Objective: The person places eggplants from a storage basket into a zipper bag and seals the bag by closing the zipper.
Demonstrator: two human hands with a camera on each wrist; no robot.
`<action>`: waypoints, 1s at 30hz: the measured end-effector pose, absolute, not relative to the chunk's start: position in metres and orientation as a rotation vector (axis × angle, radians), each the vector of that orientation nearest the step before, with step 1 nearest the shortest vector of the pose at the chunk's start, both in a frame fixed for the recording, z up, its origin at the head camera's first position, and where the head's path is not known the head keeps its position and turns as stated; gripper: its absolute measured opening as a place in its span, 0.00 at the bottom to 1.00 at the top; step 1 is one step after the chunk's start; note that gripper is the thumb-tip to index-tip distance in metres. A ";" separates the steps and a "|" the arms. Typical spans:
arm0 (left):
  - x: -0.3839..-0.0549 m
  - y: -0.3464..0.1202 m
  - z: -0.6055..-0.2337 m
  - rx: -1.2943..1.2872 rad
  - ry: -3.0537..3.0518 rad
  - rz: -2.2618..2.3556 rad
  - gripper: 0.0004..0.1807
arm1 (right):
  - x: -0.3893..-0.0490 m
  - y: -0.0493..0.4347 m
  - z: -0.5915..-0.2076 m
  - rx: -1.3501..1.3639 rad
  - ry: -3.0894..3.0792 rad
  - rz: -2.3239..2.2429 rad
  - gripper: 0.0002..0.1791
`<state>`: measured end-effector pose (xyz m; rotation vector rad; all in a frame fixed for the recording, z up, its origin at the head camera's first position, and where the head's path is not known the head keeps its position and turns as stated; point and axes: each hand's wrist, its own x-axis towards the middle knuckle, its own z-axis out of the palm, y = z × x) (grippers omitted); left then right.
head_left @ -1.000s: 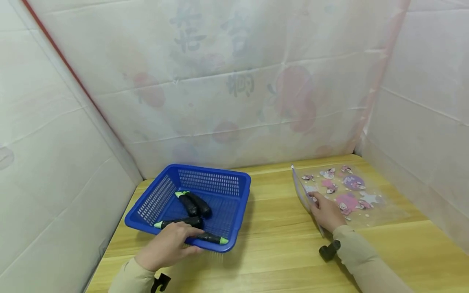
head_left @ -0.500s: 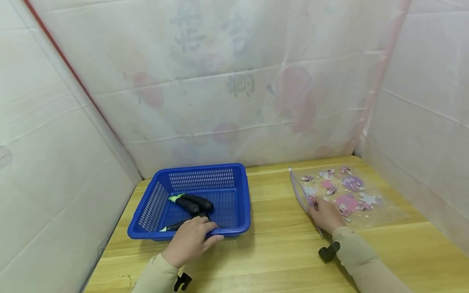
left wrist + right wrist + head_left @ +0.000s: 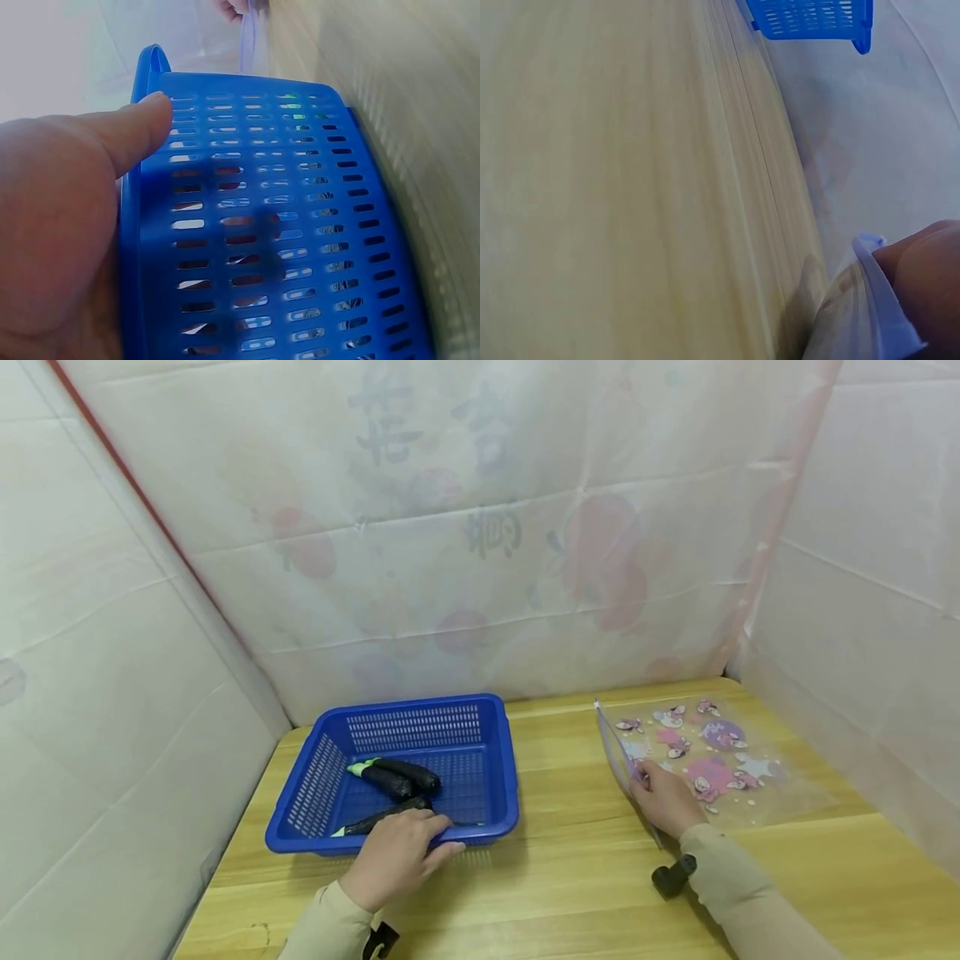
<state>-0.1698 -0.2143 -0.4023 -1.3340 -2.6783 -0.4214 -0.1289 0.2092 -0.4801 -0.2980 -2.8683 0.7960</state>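
My left hand (image 3: pixel 397 862) grips the near rim of a blue plastic basket (image 3: pixel 495 760). In the left wrist view the thumb (image 3: pixel 142 131) presses the outside of the slotted wall (image 3: pixel 255 180), and parts of the fingers show through the slots. Dark eggplants with pale green ends lie inside: an upper pair (image 3: pixel 386 782) and one eggplant (image 3: pixel 375 820) nearer the hand, partly covered by it. Bits of green also show through the slots. On the right, my right hand (image 3: pixel 670 802) pinches the open edge of a clear zip bag (image 3: pixel 708 768) printed with pink and purple cartoon figures.
A wooden table (image 3: pixel 555 877) bears the basket and the bag, with a stretch of bare wood between them. Pale printed sheeting (image 3: pixel 480 568) encloses the back and both sides. The basket stands close to the back sheet.
The basket has turned so its near side lies more level across the view. My left hand has shifted right along with the rim. The right hand and bag have hardly moved.
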 end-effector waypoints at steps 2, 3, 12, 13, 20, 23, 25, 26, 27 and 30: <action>-0.170 -0.216 -0.398 -1.356 -2.711 -0.446 0.18 | -0.129 0.209 -0.480 -0.299 -2.865 0.799 0.06; -0.170 -0.217 -0.395 -1.372 -2.744 -0.464 0.19 | -0.129 0.209 -0.481 -0.299 -2.866 0.799 0.07; -0.185 -0.228 -0.338 -1.371 -3.000 -0.439 0.26 | -0.129 0.207 -0.480 -0.318 -2.883 0.791 0.09; -0.189 -0.229 -0.332 -1.357 -3.007 -0.414 0.25 | -0.129 0.207 -0.480 -0.322 -2.883 0.785 0.09; -0.232 -0.223 -0.311 -1.264 -3.043 -0.414 0.17 | -0.129 0.210 -0.479 -0.326 -2.887 0.779 0.11; -0.257 -0.222 -0.313 -1.179 -3.097 -0.413 0.17 | -0.129 0.212 -0.481 -0.342 -2.893 0.793 0.14; -0.272 -0.222 -0.318 -1.130 -3.125 -0.414 0.18 | -0.130 0.212 -0.483 -0.354 -2.899 0.800 0.16; -0.279 -0.223 -0.321 -1.099 -3.138 -0.416 0.18 | -0.130 0.212 -0.484 -0.354 -2.904 0.804 0.16; -0.285 -0.225 -0.324 -1.071 -3.150 -0.419 0.18 | -0.130 0.212 -0.485 -0.358 -2.908 0.812 0.16; -0.300 -0.229 -0.336 -0.993 -3.188 -0.458 0.19 | -0.131 0.212 -0.487 -0.355 -2.914 0.817 0.16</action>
